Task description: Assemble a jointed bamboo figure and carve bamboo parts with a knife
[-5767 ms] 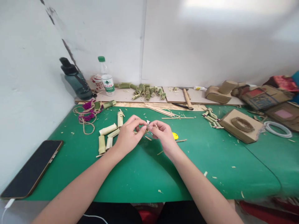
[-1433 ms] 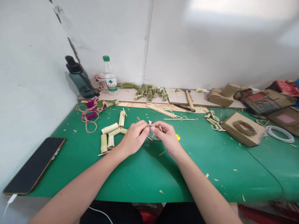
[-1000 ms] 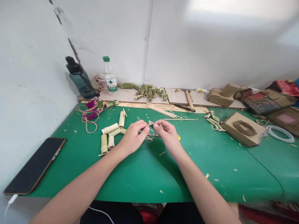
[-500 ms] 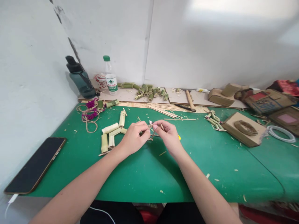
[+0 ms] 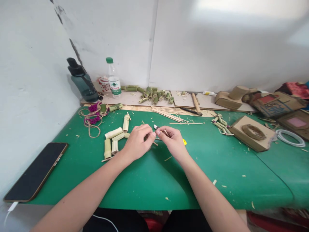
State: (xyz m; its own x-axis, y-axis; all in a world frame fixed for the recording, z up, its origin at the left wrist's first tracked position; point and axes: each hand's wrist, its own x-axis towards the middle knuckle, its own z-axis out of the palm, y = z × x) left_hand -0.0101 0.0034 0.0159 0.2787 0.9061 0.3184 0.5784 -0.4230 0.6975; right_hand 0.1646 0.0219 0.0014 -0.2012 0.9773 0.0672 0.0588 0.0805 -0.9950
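Note:
Over the middle of the green table (image 5: 149,180), my left hand (image 5: 140,140) is closed in a pinch, its held item mostly hidden by the fingers. Close beside it, my right hand (image 5: 171,140) pinches something small, also too hidden to name. The fingertips of both hands nearly meet. Thin sticks show between and below the fingers. Behind the right hand lies something with a yellow end (image 5: 184,142). To the left of my left hand, split bamboo pieces (image 5: 107,148) are laid out in a jointed figure, with an upright piece (image 5: 126,123) at its top.
A phone (image 5: 36,172) lies at the left. Bottles (image 5: 114,85), short bamboo tubes (image 5: 155,96) and a hammer (image 5: 196,103) stand or lie along the back. Thin sticks (image 5: 166,115) lie before them. Cardboard pieces (image 5: 252,133) and a clear tape ring (image 5: 289,138) are at the right.
The fingertips have shifted slightly, and the light strand seen between them before is now mostly out of sight. The arms have hardly moved.

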